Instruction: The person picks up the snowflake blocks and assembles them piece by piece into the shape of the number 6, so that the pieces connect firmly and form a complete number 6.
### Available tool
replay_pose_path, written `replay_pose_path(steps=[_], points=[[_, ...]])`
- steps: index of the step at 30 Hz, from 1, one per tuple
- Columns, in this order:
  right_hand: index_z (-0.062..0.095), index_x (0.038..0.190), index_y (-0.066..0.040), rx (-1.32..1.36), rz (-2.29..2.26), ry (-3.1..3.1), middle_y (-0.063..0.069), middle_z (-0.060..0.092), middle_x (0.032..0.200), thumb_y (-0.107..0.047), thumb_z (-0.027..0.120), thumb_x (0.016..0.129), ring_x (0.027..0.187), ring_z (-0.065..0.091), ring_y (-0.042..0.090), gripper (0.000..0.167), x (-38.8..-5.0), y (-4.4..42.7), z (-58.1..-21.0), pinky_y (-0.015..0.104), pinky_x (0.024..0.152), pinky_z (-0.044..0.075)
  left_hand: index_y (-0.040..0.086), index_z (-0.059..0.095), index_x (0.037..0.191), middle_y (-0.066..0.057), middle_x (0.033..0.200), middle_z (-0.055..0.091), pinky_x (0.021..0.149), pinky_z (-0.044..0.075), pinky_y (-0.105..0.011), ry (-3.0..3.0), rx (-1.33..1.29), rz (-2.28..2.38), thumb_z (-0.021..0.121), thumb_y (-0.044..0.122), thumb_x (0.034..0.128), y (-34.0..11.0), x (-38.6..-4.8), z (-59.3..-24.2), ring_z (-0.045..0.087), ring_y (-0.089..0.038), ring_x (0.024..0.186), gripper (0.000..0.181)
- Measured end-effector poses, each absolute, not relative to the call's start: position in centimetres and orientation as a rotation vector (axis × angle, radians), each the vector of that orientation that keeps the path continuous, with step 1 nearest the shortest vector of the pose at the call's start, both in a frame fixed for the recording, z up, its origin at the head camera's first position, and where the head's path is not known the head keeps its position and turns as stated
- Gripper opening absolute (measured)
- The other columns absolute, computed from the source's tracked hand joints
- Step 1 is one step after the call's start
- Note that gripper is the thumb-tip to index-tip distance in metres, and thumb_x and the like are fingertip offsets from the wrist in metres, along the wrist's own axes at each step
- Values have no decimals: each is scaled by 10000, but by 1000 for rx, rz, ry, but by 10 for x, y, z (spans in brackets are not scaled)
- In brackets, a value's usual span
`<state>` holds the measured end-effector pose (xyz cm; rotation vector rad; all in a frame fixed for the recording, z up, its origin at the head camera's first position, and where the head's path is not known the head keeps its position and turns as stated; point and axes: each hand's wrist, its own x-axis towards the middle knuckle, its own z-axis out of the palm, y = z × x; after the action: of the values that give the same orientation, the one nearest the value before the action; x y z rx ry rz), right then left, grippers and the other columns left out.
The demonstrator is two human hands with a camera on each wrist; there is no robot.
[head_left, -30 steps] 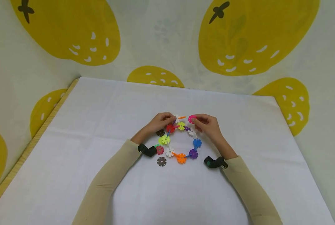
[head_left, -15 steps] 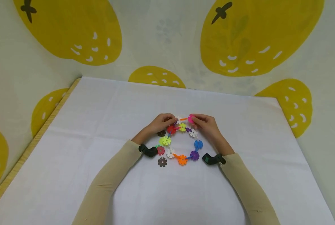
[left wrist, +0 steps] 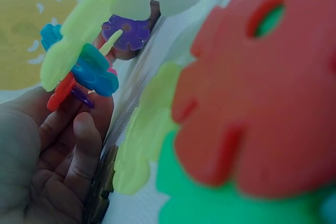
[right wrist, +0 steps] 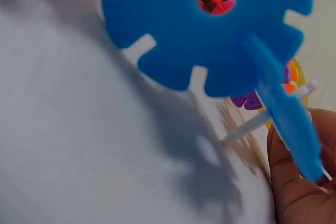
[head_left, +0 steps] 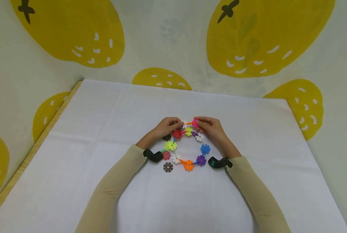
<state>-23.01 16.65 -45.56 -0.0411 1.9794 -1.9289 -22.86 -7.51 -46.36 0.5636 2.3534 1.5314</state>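
A ring of linked notched discs lies on the white cloth, with an orange disc (head_left: 189,165) at its near side and a blue disc (head_left: 205,149) on the right. At the ring's far left, my left hand (head_left: 165,127) pinches a piece beside a white disc (head_left: 184,124); its fingertips partly hide that piece. My right hand (head_left: 212,127) pinches a pink disc (head_left: 195,123), which meets an orange disc (head_left: 189,123) seen edge-on next to the white one. Large in the left wrist view is a red disc (left wrist: 262,93); a blue disc (right wrist: 173,30) fills much of the right wrist view.
Loose brown discs lie left of the ring, one nearer the front (head_left: 168,167) and one by the left wrist. A reddish disc (head_left: 166,155) overlaps a green one beside the left wrist camera. Behind the table (head_left: 132,106) hangs a fabric with yellow fruit shapes.
My right hand has moved left with the pink disc, closing the space between it and the orange disc. The left hand has stayed nearly in place.
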Motion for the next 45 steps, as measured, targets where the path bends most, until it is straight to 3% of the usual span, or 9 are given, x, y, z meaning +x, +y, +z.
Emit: replay_pose_path(steps=[9,16,23,33,45], points=[[632,1259,21,-59,-1879,2080,8,661,1048,-160,637,958,656,572,62,351,-235,160,-456,155,671,500,13,682,989,2,751,549,662,371,-246,2362,564,1529,545,216,1014,-77,-228,-461,453,-127,700,246],[629,1257,23,-106,-1913,2077,32,669,984,-212,665,940,610,544,108,396,-232,164,-455,169,633,487,-8,695,1017,-17,809,606,674,389,-242,2314,599,1591,555,189,1008,-75,-227,-461,473,-127,719,242],[639,1275,-88,-45,-1738,2311,62,614,1179,-347,669,931,884,576,116,432,-221,176,-446,159,747,500,13,713,1015,-7,793,609,654,379,-245,2340,586,1600,566,204,1001,-74,-229,-466,458,-119,698,241],[657,1183,-14,-62,-1849,2351,-41,659,941,-294,689,924,782,573,124,383,-208,184,-436,182,697,502,21,711,1047,-34,834,634,636,420,-243,2377,488,1584,567,257,998,-78,-230,-466,506,-129,716,281],[668,1120,36,-383,-1824,2213,252,639,978,-157,661,942,734,592,189,263,-178,168,-418,245,689,538,-9,690,1084,-99,922,664,676,471,-229,2367,400,1626,555,248,1006,-77,-230,-465,575,-128,753,301]])
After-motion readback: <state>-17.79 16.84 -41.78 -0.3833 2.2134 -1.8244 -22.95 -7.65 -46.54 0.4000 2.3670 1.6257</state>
